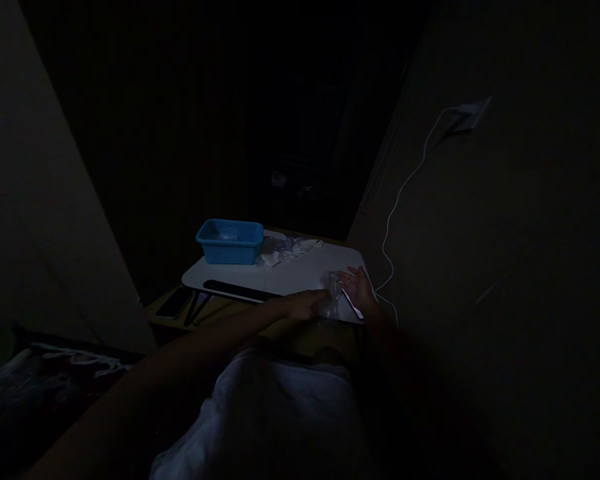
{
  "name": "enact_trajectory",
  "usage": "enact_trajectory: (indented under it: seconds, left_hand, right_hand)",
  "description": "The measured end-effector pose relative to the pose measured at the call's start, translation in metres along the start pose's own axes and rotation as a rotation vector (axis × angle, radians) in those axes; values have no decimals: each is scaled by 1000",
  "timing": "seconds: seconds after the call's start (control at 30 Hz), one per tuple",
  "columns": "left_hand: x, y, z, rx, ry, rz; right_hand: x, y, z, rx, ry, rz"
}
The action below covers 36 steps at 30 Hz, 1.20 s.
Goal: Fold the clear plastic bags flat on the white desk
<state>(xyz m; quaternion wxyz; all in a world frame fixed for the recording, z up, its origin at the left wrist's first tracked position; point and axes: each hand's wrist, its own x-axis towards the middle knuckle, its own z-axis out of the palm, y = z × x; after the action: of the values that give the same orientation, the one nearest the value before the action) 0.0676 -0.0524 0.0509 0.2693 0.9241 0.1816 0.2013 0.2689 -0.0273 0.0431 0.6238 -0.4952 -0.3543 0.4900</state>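
In the dim head view, my left hand is closed on a crumpled clear plastic bag near the front right of a small white folding table. Just right of the bag, my right hand has its fingers stretched out and apart, the tips close to the plastic. Partly under this hand lies a flat thing with a bright strip, perhaps a phone screen. Whatever the bag may contain is too dark to make out.
A blue plastic basin stands on the table's left, beside crumpled clear wrappers with pale pieces. A dark phone lies lower left on a yellowish surface. A white cable runs down the right wall from a socket.
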Motion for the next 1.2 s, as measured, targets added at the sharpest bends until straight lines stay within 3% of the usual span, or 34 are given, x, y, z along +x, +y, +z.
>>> enact_trajectory:
  seconds: [0.13,0.3,0.5,0.63,0.73,0.93,1.2]
  left_hand:
    - [7,-6,5,31,51,-212]
    - [16,-14,12,253,29,-357]
    - [9,-12,22,402,-7,-579]
    - [3,-5,27,404,12,-560]
    - [5,-6,21,453,-17,-467]
    - [9,-28,4,512,-42,-350]
    - [-8,-39,15,566,57,-424]
  right_hand:
    - [0,2,-9,-29,-15,-39]
    - [3,6,-12,6,-22,-57]
    - [5,10,-17,-80,105,-97]
    - [6,11,-18,-128,134,-123]
    - [7,12,-15,-169,133,-139]
    - [4,14,-9,-260,75,-181]
    - [2,9,-20,-567,73,-251]
